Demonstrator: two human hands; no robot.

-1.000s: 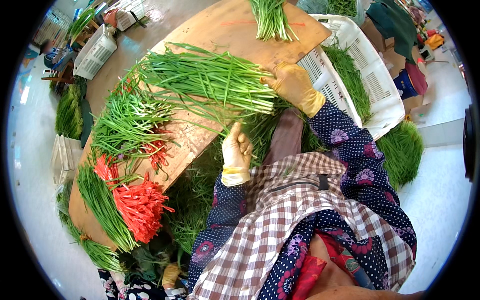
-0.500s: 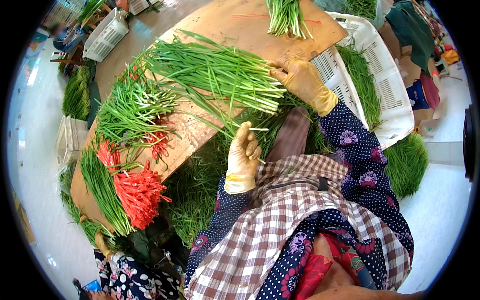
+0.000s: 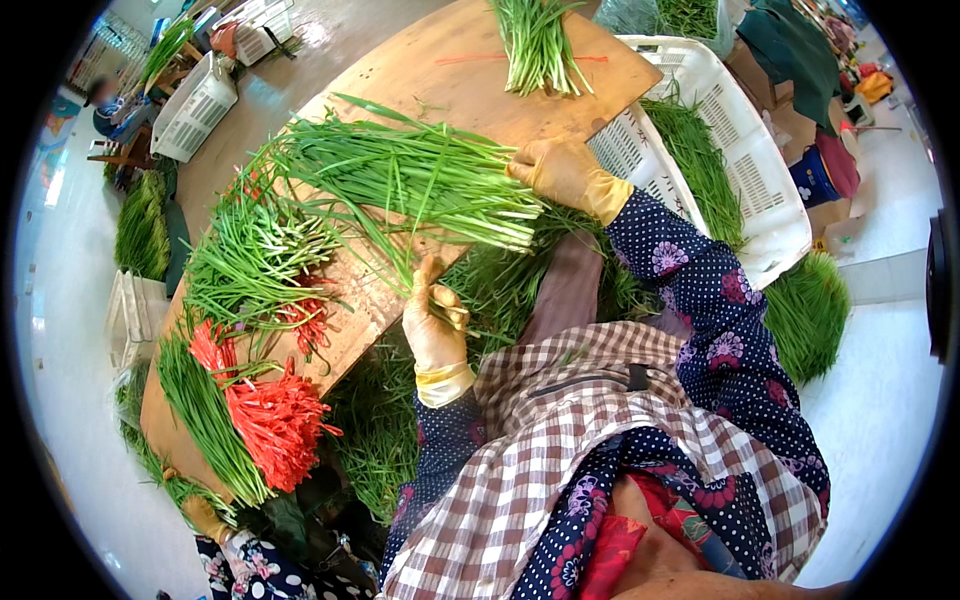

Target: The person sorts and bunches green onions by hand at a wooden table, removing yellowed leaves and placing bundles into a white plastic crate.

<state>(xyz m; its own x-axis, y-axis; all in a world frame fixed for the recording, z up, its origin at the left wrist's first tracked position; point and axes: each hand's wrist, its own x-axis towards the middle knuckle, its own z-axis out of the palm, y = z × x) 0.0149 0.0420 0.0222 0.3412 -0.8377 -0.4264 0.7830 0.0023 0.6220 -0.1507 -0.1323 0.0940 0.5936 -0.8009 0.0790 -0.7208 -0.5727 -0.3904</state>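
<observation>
A loose bundle of garlic chives [image 3: 400, 175] lies across the wooden board, its pale cut ends toward the right. At the upper side of those ends, my gloved right hand [image 3: 570, 175] pinches stalks with thumb and fingers together. My gloved left hand [image 3: 437, 325] is held below the bundle, just off the board's near edge, with its fingers curled closed. A few thin green leaves hang from the bundle to beside its fingertips; what it grips is hidden. Both gloves are thin and yellowish.
The curved wooden board [image 3: 400, 60] carries another chive bunch [image 3: 540, 45], a tangled green pile [image 3: 255, 255] and red ties [image 3: 275, 420]. A white crate [image 3: 775, 215] with greens stands at right. A co-worker's gloved hand [image 3: 205, 518] shows lower left. Loose greens [image 3: 375, 420] lie below the board.
My left hand has moved left toward the hanging leaves; the pale stalk seen at its fingers no longer shows. My right hand stays at the cut ends. The whole view has shifted slightly.
</observation>
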